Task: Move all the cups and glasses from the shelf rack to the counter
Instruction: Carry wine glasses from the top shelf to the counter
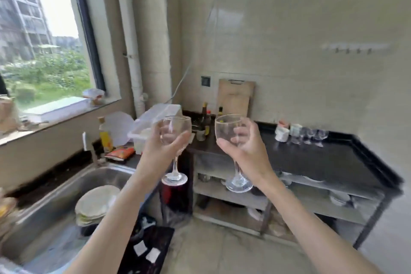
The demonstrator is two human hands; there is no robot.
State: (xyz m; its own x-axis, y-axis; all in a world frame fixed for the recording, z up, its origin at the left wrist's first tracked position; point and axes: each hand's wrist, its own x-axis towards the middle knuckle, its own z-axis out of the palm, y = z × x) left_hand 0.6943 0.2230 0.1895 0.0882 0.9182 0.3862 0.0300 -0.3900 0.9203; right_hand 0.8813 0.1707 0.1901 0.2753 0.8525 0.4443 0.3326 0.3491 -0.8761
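Left hand (161, 147): fingers curled round the bowl of a clear wine glass (175, 138), held upright in the air above the sink (55, 198).
Right hand (246, 149): fingers wrapped round the bowl of a second wine glass (231, 135), upright, in front of the shelf rack (244, 202).
Surface (322, 162): black, bearing a group of small glasses (311, 137) and white cups (282, 133) at its back edge.
Sink contents: stacked plates (95, 204).
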